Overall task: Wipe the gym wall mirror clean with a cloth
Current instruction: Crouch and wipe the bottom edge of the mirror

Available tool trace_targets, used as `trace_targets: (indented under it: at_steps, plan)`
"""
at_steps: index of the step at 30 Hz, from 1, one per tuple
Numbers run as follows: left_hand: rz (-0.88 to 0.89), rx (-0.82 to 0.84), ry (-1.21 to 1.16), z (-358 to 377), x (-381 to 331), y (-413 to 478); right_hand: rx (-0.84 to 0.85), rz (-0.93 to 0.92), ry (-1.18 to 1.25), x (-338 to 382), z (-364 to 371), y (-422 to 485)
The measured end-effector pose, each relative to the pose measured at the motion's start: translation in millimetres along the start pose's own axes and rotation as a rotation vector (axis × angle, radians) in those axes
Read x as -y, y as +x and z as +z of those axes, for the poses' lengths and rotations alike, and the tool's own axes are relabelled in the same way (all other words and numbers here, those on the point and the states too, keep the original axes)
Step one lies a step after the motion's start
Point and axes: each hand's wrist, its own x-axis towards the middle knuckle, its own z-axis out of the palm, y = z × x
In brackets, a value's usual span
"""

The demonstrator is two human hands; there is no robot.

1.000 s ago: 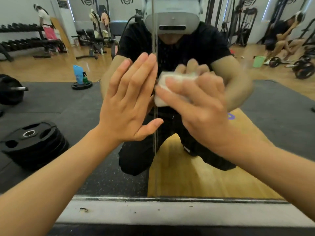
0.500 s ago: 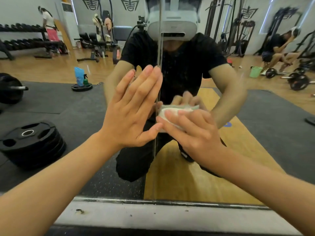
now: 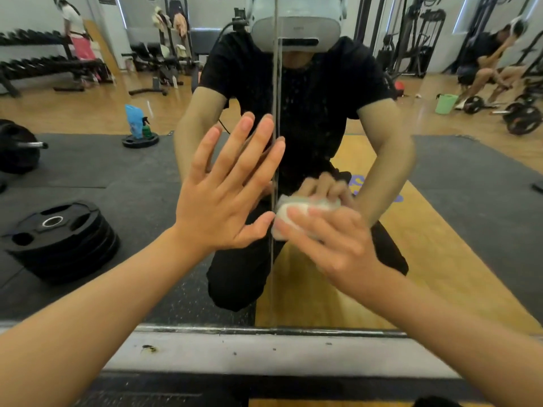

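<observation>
Two hands are up against the mirror [image 3: 440, 230], both forearms reaching in from the lower corners of the view. Left hand [image 3: 226, 207]: released, palm flat toward the glass, fingers straight and spread, pointing up and slightly right; thumb tip near the cloth [image 3: 286, 218]. Whether the palm presses the glass cannot be told. Right hand [image 3: 332, 239]: lower than the left, just right of the vertical seam [image 3: 274, 113] between mirror panels, fingers curled over the white cloth and holding it against the glass; slightly blurred. The cloth is bunched, showing at the fingertips, its reflection directly above. Small specks show on the glass over the reflected black shirt. Grey ledge [image 3: 264, 353] runs under the mirror's bottom edge. Reflected: stacked weight plates [image 3: 58, 239] at left.
</observation>
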Motion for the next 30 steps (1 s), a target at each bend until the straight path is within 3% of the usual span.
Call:
trace_targets:
  at_steps: [5,7,11,13,15,21,23,28,30]
  plan:
    - [-0.003,-0.001,0.028,2,-2,-1,0.509,-0.372,0.046,40,7,-86]
    - [0.0,-0.01,0.05,2,-3,-1,0.43,-0.291,0.062,33,5,-68]
    - [-0.017,-0.028,0.028,3,-3,0,0.046,0.097,0.081,13,0,13]
    - [-0.027,-0.03,0.03,4,-3,-1,-0.026,0.158,0.072,19,8,9]
    - [-0.026,-0.024,0.02,3,-3,-1,0.019,0.131,0.049,36,20,-31]
    - [-0.032,-0.019,0.015,3,-5,-1,0.547,-0.199,0.178,79,32,-152]
    - [-0.032,-0.006,0.02,3,-5,-2,0.486,-0.168,0.214,70,29,-137]
    - [-0.031,0.008,0.028,4,-5,-2,0.034,0.144,0.11,39,23,-59]
    - [-0.039,0.004,0.029,3,-5,-1,0.06,0.142,0.088,48,29,-69]
